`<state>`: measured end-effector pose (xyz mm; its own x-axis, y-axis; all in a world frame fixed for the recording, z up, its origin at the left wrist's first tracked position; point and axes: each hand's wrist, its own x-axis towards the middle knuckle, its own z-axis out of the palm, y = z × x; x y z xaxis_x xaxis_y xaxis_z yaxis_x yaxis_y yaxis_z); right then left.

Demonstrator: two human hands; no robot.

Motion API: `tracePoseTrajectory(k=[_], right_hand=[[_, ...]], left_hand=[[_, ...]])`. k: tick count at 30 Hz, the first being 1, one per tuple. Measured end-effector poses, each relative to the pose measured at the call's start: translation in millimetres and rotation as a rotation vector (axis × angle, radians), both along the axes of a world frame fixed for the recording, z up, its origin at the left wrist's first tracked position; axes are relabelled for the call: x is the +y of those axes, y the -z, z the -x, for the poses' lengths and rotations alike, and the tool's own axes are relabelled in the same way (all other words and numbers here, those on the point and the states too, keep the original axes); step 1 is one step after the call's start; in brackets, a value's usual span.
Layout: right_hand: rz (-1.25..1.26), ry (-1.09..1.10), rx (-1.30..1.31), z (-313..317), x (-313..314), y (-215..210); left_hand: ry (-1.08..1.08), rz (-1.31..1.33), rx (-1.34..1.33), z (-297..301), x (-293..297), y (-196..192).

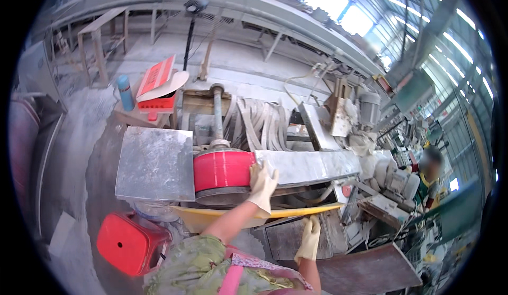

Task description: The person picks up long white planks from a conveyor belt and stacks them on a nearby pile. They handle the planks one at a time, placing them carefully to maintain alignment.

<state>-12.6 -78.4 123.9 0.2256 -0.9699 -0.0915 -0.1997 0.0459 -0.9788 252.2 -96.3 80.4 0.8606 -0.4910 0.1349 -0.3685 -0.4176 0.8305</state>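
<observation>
Both of my hands wear cream gloves. My left hand (262,183) reaches forward over the seam between a red drum (223,170) and a long grey metal cover (307,167). Its fingers are stretched out and apart, at the drum's right edge, and no held thing shows in them. My right hand (309,239) is lower and to the right, above a worn wooden board (286,242). Its fingers look extended and close together, with nothing visible in them. A yellow strip (296,211) runs along the machine's near side, between my hands.
A flat metal plate (155,163) lies left of the drum. Below it stands a red stool (127,243). A blue bottle (125,93) and an open red box (157,102) sit behind. Grey belts (259,123) hang beyond the machine. A person (427,181) is at the far right.
</observation>
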Motion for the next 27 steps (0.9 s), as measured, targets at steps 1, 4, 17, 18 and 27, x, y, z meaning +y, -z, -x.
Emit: tracePoseTrajectory(k=[1,4,17,18,27], right_hand=[[0.059,-0.03,0.072,-29,-10,-13],[0.175,-0.199,0.108,-112,-50,-26],[0.934,-0.662,1.072,-224,-58,36],[0.941,-0.677,1.035,-226,-59,33],[0.685,-0.613,0.63,-214,-75,1]], left_hand=[[-0.018,0.013,0.049,0,0,-5],[-0.009,0.065,0.184,-4,2,-17],[0.145,0.236,0.768,-70,33,-22],[0.152,0.213,0.825,-74,34,-19],[0.397,0.398,0.985,-73,21,-16]])
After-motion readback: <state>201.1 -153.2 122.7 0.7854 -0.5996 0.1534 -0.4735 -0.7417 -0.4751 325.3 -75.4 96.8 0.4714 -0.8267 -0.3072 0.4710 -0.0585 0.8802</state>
